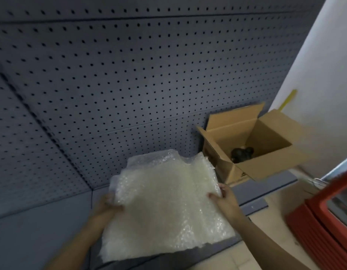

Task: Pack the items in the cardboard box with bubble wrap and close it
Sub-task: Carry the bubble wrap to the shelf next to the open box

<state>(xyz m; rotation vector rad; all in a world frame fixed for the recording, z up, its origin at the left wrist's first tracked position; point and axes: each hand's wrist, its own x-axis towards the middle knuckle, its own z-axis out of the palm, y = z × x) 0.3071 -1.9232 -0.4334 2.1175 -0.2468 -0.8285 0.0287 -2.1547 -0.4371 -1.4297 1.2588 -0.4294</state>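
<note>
— Far left?
— Grey pegboard wall (110, 78), filling most of the view, dotted with small holes.
— Then?
— Left hand (108, 203), blurred, fingers curled round the left edge of the bubble wrap (165, 203), thumb partly hidden behind the sheet.
— And the wrap itself?
— Thick, whitish, folded stack, held up in the air between both hands, tilted, in front of the pegboard's lower part.
— Right of it?
— Right hand (224, 197), gripping the right edge, thumb on top of the sheet, fingers under it.
— Past that?
— Cardboard box (223, 164), just beyond the wrap's upper right corner, apart from it, standing against the foot of the pegboard, all flaps open. Inside, at the bottom, a dark item (242, 152), too blurred to name.
— Far right?
— White wall (328, 75) with a yellow tape strip (288, 98); lower down, at the right edge, a red frame (324, 217), smeared by motion.
</note>
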